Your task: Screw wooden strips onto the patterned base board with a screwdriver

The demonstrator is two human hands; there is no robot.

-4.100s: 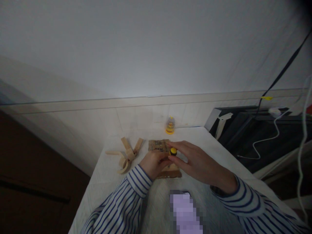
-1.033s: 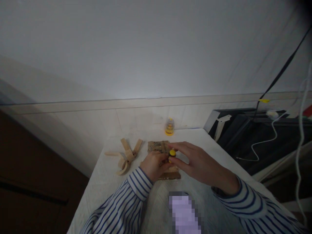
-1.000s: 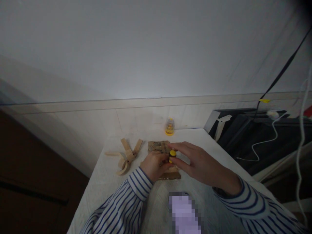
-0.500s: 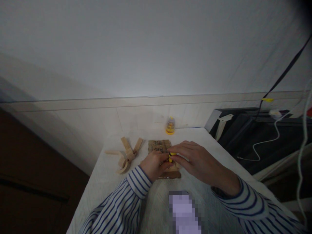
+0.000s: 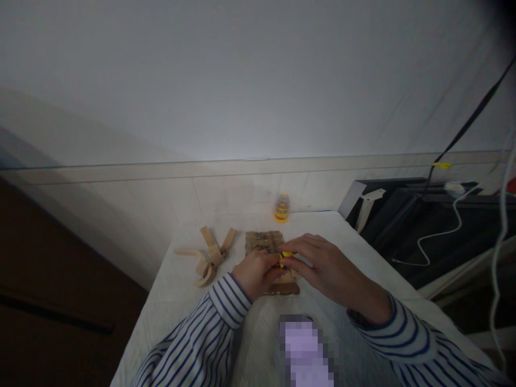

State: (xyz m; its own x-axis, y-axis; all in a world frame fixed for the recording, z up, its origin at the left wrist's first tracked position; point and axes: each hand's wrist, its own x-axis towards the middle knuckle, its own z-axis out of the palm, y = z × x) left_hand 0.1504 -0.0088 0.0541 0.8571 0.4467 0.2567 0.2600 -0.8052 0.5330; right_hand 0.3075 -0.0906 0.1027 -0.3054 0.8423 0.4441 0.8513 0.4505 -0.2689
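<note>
Both hands meet over a printed brown packet [image 5: 264, 240] that lies on the white-covered table. My left hand [image 5: 257, 273] is closed in a pinch on a small yellow object [image 5: 287, 253], mostly hidden by the fingers. From the other side my right hand [image 5: 324, 266] grips the same yellow object between thumb and fingers. Its exact kind I cannot make out. Left of the hands lies a tangle of tan flat straps [image 5: 212, 258].
A small clear container with a yellow base [image 5: 281, 210] stands at the table's back, by the wall. A pixelated lilac area [image 5: 306, 352] covers something near the front edge. Dark panels [image 5: 395, 226] and a white cable [image 5: 427, 236] are to the right.
Both hands stay nearly in place. My right hand has shifted very slightly, and the yellow object shows a little differently between the fingers.
</note>
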